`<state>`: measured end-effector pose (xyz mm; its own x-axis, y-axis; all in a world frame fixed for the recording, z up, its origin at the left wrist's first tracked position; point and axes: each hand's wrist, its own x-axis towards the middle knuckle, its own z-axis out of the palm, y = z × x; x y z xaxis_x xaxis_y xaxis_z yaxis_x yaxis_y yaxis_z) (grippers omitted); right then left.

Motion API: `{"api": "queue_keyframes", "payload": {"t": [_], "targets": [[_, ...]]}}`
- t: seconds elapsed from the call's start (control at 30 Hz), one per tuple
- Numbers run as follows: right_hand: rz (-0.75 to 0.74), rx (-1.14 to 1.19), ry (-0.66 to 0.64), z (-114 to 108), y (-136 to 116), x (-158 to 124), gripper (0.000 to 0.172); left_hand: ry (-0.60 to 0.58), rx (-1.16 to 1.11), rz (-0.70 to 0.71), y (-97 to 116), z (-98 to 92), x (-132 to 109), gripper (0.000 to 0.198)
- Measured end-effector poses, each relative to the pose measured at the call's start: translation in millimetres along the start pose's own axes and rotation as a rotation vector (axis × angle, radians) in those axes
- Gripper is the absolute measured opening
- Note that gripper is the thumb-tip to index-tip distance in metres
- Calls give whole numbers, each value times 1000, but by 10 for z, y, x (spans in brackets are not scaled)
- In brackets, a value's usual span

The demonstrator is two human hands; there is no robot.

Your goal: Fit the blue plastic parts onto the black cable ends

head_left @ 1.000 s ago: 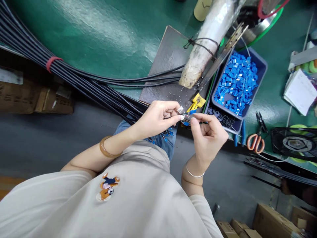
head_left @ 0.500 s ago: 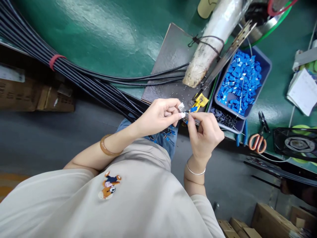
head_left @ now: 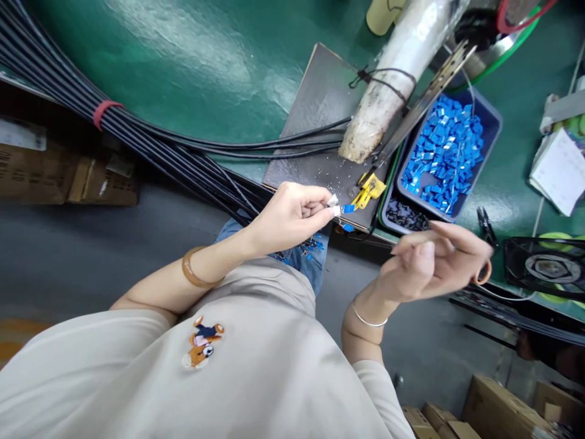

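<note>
My left hand (head_left: 299, 213) is closed in a pinch at the bench edge. It grips a cable end, with a small blue connector (head_left: 348, 208) showing past the thumb tip and a pale tag (head_left: 333, 200) above it. A second blue connector (head_left: 348, 228) hangs just below. My right hand (head_left: 432, 259), smeared by motion, is in the air in front of the bins, away from the left. Its fingers look loosely spread, and I see nothing in them. A yellow clip-like piece (head_left: 369, 190) is beside the left fingertips on the dark board (head_left: 315, 91).
A tray of blue connectors (head_left: 441, 152) and a bin of small black parts (head_left: 404, 216) stand at right. A wrapped white tube (head_left: 388, 85) leans over the board. Bundled black cables (head_left: 150, 134) run in from the left. Behind my right hand are partly covered orange-handled scissors (head_left: 483, 272).
My right hand has left the left fingertips and swung right, its fingers loosening. It now covers the blue-handled tool and most of the scissors. My left hand keeps its hold.
</note>
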<state>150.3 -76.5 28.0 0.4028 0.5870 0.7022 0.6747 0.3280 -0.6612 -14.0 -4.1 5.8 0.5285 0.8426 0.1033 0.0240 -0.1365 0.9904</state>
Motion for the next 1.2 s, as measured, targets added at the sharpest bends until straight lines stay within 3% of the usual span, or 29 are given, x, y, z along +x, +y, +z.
{"api": "queue_keyframes", "payload": {"t": [0.07, 0.1, 0.3, 0.43, 0.67, 0.87, 0.97, 1.2], "targets": [[-10, 17, 75, -21, -13, -4, 16, -34, -106, -54, -2, -7, 44, 22], [2, 6, 53, -32, -11, -17, 20, -49, -146, -74, -2, -11, 65, 22], [5, -159, -270, -13, 95, -116, 12, -79, -215, -134, 6, -16, 152, 20], [-53, -149, -388, 94, 176, -100, 7, -64, -183, -122, 5, 13, 183, 21], [-95, -162, -352, 162, 193, -80, 13, -4, -117, -84, -36, 47, 239, 23], [-24, -158, -325, 149, 213, -72, 8, -46, -113, -141, -23, 7, 213, 16], [-78, -174, -269, 107, 221, -60, 11, -98, -129, -163, -2, -4, 183, 17], [-234, -240, -436, 71, 187, -52, 21, -176, -120, -154, 49, -45, 158, 24]]}}
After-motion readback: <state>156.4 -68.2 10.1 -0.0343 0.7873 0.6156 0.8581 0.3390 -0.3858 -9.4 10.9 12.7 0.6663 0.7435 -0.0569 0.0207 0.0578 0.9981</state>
